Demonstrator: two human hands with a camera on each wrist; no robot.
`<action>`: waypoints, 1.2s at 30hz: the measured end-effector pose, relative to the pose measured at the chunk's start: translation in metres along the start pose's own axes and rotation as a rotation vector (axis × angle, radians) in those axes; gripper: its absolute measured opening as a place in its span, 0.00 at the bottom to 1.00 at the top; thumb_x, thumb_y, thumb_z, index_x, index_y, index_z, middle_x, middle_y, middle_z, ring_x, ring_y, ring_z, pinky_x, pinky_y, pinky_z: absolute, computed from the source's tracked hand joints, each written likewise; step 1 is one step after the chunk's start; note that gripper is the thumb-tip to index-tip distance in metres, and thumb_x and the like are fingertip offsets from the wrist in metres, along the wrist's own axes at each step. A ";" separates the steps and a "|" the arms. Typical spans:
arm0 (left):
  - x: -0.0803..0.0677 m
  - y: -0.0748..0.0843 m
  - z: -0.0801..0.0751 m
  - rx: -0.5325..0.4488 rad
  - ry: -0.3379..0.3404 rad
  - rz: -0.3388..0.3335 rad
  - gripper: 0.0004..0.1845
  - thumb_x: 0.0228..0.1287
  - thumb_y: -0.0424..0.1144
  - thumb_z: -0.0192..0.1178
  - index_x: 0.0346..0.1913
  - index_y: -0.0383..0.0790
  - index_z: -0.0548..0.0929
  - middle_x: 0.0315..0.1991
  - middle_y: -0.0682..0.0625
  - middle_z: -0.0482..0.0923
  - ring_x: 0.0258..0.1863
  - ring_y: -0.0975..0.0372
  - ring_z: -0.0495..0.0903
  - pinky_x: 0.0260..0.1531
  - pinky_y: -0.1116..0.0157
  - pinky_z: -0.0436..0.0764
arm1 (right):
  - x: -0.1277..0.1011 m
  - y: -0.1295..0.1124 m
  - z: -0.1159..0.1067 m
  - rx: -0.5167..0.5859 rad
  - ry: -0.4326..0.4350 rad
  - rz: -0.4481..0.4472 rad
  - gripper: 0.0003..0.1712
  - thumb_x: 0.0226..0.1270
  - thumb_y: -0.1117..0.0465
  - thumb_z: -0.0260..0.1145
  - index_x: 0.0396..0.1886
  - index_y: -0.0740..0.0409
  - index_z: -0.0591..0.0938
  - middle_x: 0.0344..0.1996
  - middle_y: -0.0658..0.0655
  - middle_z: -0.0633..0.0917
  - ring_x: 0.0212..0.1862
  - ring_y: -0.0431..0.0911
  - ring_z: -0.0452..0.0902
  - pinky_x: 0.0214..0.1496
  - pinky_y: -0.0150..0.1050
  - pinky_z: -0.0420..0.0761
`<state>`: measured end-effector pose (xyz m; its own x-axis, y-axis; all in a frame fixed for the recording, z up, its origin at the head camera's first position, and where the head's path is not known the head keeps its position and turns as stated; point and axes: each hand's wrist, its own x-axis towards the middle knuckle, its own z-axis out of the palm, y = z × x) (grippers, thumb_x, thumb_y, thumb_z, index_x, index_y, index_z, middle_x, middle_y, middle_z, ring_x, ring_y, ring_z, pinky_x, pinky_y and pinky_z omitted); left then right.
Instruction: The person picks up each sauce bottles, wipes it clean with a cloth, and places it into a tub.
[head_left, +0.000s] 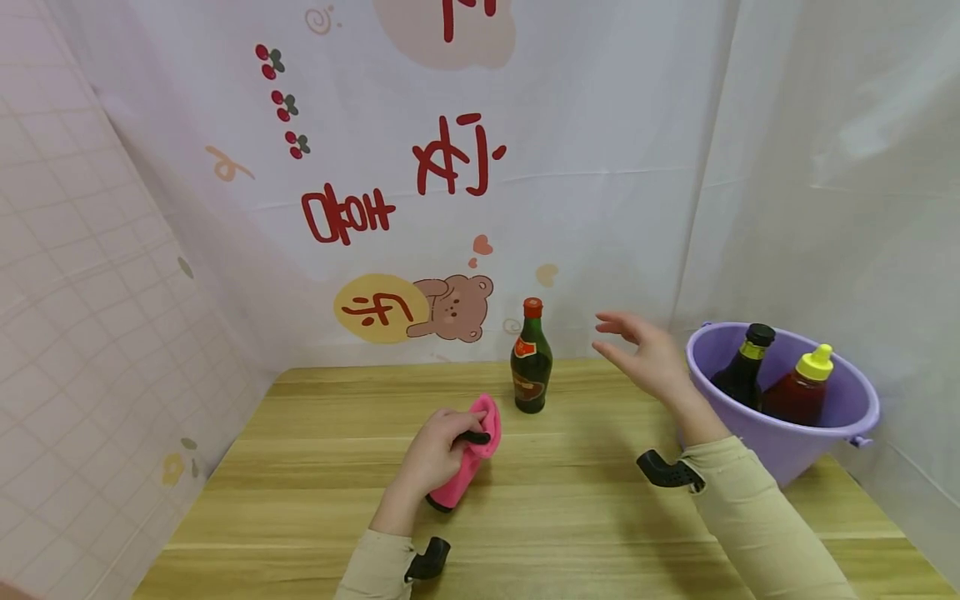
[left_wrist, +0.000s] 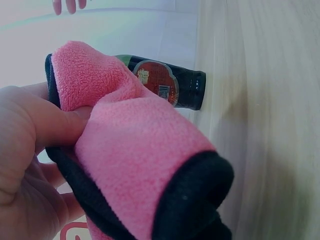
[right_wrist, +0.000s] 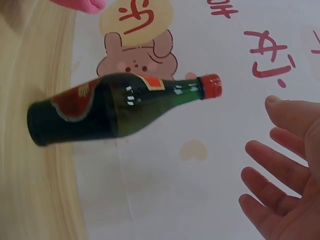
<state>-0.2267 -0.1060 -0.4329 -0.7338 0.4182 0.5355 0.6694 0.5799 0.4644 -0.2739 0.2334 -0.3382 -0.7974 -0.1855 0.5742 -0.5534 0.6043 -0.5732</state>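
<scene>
My left hand (head_left: 438, 454) grips a pink fleece cloth with black trim (head_left: 471, 454) on the wooden table (head_left: 570, 517); the left wrist view shows the same pink cloth (left_wrist: 135, 145) bunched against my thumb. A dark green glass bottle with a red cap (head_left: 531, 360) stands upright behind the cloth, near the back wall. My right hand (head_left: 641, 350) hovers open in the air to the right of that bottle, fingers spread, holding nothing. In the right wrist view the green bottle (right_wrist: 115, 107) lies ahead of my open fingers (right_wrist: 272, 165), with a gap between.
A purple plastic bucket (head_left: 851, 417) stands at the right of the table, holding a dark bottle with a black cap (head_left: 744, 367) and a red squeeze bottle with a yellow cap (head_left: 802, 387). A printed curtain hangs close behind the table and at both sides.
</scene>
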 end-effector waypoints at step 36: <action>-0.001 -0.003 -0.003 -0.008 0.018 0.022 0.19 0.56 0.19 0.65 0.35 0.51 0.86 0.37 0.61 0.84 0.41 0.62 0.77 0.44 0.62 0.80 | 0.053 -0.006 0.109 0.313 0.074 0.308 0.34 0.67 0.58 0.69 0.70 0.61 0.69 0.57 0.68 0.78 0.60 0.60 0.73 0.64 0.57 0.70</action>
<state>-0.2278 -0.1109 -0.4327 -0.7168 0.4183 0.5578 0.6862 0.5648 0.4583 -0.3388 0.1352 -0.3682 -0.9234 0.0289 0.3827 -0.3481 0.3568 -0.8669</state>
